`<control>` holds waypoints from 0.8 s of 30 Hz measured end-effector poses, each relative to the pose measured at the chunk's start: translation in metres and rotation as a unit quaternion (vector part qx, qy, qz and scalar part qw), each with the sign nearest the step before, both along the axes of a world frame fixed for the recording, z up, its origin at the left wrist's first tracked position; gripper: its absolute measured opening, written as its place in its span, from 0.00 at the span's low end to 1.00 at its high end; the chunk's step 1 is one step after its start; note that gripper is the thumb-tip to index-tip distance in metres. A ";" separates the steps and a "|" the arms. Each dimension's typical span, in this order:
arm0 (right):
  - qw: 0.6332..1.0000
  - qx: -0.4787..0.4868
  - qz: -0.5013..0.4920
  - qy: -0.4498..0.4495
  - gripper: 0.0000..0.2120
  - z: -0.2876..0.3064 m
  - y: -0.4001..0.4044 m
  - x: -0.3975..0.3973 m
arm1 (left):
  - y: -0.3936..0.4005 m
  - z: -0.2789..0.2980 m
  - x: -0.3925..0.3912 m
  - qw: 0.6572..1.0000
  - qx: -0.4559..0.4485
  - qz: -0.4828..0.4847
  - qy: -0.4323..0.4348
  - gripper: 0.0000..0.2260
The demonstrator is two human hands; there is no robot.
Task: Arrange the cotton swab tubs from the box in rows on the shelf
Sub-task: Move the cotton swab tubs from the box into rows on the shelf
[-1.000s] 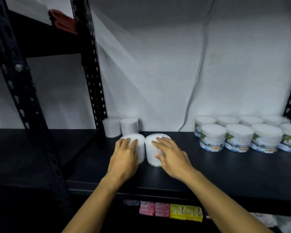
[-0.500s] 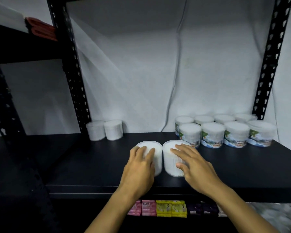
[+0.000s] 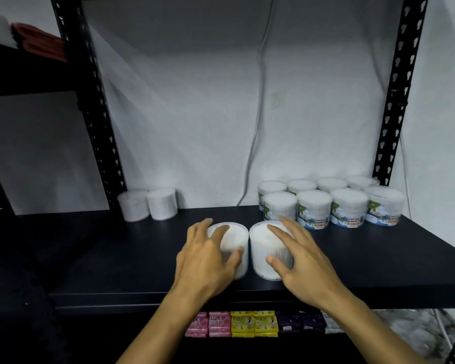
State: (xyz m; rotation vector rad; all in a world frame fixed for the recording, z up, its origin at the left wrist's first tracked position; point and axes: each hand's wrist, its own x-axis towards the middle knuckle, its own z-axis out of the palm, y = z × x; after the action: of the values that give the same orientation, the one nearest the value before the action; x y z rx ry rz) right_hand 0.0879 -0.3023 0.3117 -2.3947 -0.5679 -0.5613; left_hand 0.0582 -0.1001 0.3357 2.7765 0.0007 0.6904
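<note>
Two white cotton swab tubs stand side by side near the middle of the black shelf (image 3: 116, 258). My left hand (image 3: 208, 261) grips the left tub (image 3: 238, 236), fingers over its lid and thumb on its front. My right hand (image 3: 302, 261) grips the right tub (image 3: 260, 245) the same way. Two plain tubs (image 3: 147, 204) stand at the back left by the post. Several labelled tubs (image 3: 315, 208) stand in two rows at the back right. The box is out of view.
Black perforated uprights (image 3: 92, 106) (image 3: 397, 88) frame the bay, and a grey cable (image 3: 255, 127) hangs down the white back wall. Below the shelf edge lie pink (image 3: 218, 324), yellow (image 3: 254, 324) and dark soap packets. A red item (image 3: 40, 43) lies on the upper left shelf.
Both hands have slid the two tubs to the right along the shelf, away from the back-left pair and towards the labelled rows. My thumbs now wrap the tubs' fronts.
</note>
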 end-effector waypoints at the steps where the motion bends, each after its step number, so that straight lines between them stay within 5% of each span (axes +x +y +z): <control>1: 0.999 0.012 -0.035 -0.027 0.26 -0.001 0.002 -0.001 | -0.004 0.001 0.000 1.000 -0.006 0.025 0.001 0.26; 4: 0.993 0.029 -0.104 -0.050 0.26 -0.004 0.009 -0.001 | -0.013 0.002 0.003 0.997 -0.003 0.071 0.001 0.26; 11: 0.992 0.075 -0.085 -0.049 0.23 -0.007 0.013 0.009 | -0.005 -0.001 0.012 0.999 -0.005 0.028 -0.013 0.25; 24: 0.982 0.140 0.107 0.069 0.09 -0.011 -0.019 0.024 | 0.027 0.002 0.017 0.955 -0.264 -0.124 0.042 0.06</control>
State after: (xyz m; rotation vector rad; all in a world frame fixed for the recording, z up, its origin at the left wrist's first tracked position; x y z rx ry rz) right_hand 0.1122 -0.3209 0.3008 -2.0575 -0.6317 -0.3526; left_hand 0.0752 -0.0736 0.3378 2.2362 -0.1262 0.4284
